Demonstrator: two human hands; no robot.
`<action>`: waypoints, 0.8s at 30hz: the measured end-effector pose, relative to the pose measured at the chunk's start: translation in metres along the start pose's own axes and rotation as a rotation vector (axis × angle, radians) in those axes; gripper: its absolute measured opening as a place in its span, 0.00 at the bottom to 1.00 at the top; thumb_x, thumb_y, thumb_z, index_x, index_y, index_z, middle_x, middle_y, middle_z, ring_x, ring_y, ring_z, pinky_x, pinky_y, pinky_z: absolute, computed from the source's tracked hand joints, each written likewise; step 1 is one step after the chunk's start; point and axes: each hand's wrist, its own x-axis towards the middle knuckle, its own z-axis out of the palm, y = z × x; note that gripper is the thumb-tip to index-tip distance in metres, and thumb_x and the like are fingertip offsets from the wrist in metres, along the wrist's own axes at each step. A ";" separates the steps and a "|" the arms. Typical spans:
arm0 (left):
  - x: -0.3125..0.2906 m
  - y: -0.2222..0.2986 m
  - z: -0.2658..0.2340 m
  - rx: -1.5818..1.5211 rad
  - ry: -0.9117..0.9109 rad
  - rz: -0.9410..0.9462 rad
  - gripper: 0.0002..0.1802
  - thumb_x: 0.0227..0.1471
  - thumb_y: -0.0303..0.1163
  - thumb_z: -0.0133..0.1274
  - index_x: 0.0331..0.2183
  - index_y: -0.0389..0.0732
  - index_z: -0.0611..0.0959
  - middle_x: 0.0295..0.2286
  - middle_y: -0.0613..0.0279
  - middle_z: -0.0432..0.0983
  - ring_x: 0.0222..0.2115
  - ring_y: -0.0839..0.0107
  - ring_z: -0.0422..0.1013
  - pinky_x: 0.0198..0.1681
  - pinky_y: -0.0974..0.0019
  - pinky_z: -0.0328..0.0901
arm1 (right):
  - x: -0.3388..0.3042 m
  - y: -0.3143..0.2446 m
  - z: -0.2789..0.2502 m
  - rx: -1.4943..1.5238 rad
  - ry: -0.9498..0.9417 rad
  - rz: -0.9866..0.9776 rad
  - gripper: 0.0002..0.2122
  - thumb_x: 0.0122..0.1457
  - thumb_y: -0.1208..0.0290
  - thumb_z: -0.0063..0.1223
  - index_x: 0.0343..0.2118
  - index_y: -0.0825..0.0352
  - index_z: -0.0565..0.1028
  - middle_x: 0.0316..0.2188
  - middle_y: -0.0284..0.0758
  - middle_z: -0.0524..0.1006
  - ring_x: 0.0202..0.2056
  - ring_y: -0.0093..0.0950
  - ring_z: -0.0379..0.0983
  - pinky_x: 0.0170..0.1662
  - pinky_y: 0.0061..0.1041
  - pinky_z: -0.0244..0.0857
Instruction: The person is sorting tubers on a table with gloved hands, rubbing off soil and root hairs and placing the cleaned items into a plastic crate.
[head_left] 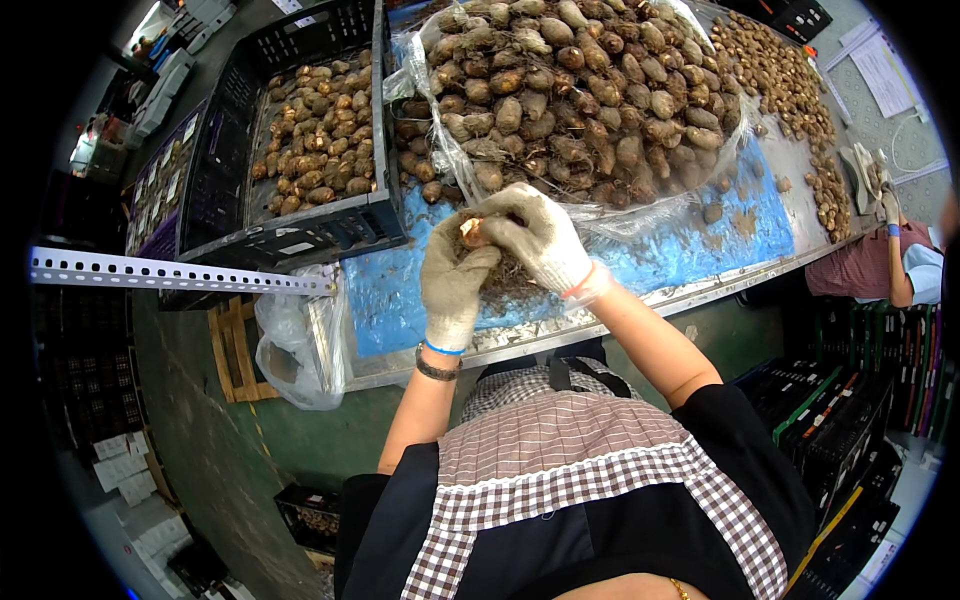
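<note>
Both my hands wear soiled white knit gloves and meet above the near edge of a blue plastic sheet [385, 300]. My left hand [452, 275] is closed around a small taro [472, 233], whose pale cut end faces up. The fingers of my right hand [542, 238] are closed against the same taro from the right; what lies beneath its fingertips is hidden. Stringy root scraps [512, 283] lie just below the hands. Right beyond them rises a big heap of hairy brown taros [570, 140] on clear plastic film [640, 225].
To the left, a black plastic crate [330, 237] holds cleaner taros [325, 130]. More small taros [775, 75] spread along the table's far right. A perforated metal bar [180, 272] juts in from the left. At right, a co-worker's gloved hand [890, 207] is near stacked crates [830, 410].
</note>
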 end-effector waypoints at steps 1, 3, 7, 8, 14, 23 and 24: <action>-0.001 0.012 0.009 -0.046 0.016 -0.071 0.26 0.55 0.16 0.48 0.56 0.30 0.66 0.44 0.54 0.73 0.40 0.67 0.74 0.40 0.65 0.75 | -0.002 0.005 -0.001 -0.027 0.059 -0.005 0.11 0.56 0.72 0.59 0.40 0.69 0.77 0.33 0.42 0.77 0.36 0.38 0.76 0.39 0.31 0.69; -0.008 0.033 0.023 -0.160 0.011 -0.156 0.20 0.59 0.21 0.45 0.53 0.32 0.70 0.40 0.57 0.75 0.38 0.72 0.75 0.40 0.71 0.71 | -0.007 0.022 -0.001 -0.072 0.168 -0.019 0.08 0.56 0.73 0.59 0.38 0.69 0.78 0.32 0.43 0.76 0.35 0.41 0.75 0.38 0.32 0.69; -0.003 0.015 0.006 -0.156 -0.017 -0.046 0.19 0.64 0.29 0.44 0.54 0.34 0.70 0.42 0.58 0.75 0.39 0.69 0.75 0.44 0.68 0.71 | -0.016 0.036 -0.018 -0.129 0.129 0.150 0.07 0.57 0.69 0.58 0.35 0.67 0.78 0.30 0.43 0.75 0.34 0.39 0.76 0.37 0.33 0.69; -0.001 0.009 0.003 -0.184 -0.017 -0.030 0.21 0.62 0.26 0.44 0.55 0.31 0.68 0.43 0.57 0.74 0.40 0.69 0.74 0.44 0.69 0.71 | -0.014 0.027 -0.019 -0.150 0.108 0.107 0.08 0.57 0.68 0.59 0.35 0.67 0.78 0.29 0.43 0.75 0.33 0.39 0.76 0.37 0.33 0.69; 0.003 0.014 0.021 -0.401 0.034 -0.139 0.23 0.63 0.27 0.47 0.57 0.29 0.67 0.46 0.54 0.74 0.42 0.68 0.73 0.45 0.69 0.71 | 0.004 0.001 -0.008 -0.516 0.019 -0.319 0.07 0.52 0.69 0.61 0.30 0.65 0.76 0.24 0.40 0.73 0.28 0.40 0.74 0.29 0.36 0.68; 0.012 0.018 0.016 -0.181 -0.002 -0.132 0.21 0.62 0.29 0.49 0.54 0.30 0.70 0.38 0.55 0.76 0.31 0.70 0.74 0.37 0.71 0.73 | 0.000 0.038 -0.033 -0.106 0.016 0.066 0.13 0.60 0.69 0.52 0.45 0.71 0.75 0.39 0.43 0.78 0.41 0.36 0.76 0.47 0.30 0.69; 0.012 0.018 0.017 -0.007 0.048 -0.131 0.21 0.61 0.28 0.49 0.54 0.29 0.69 0.38 0.55 0.76 0.31 0.71 0.74 0.38 0.72 0.72 | 0.004 0.025 -0.033 0.012 0.009 0.106 0.14 0.62 0.69 0.51 0.48 0.71 0.75 0.40 0.42 0.78 0.42 0.34 0.76 0.48 0.28 0.69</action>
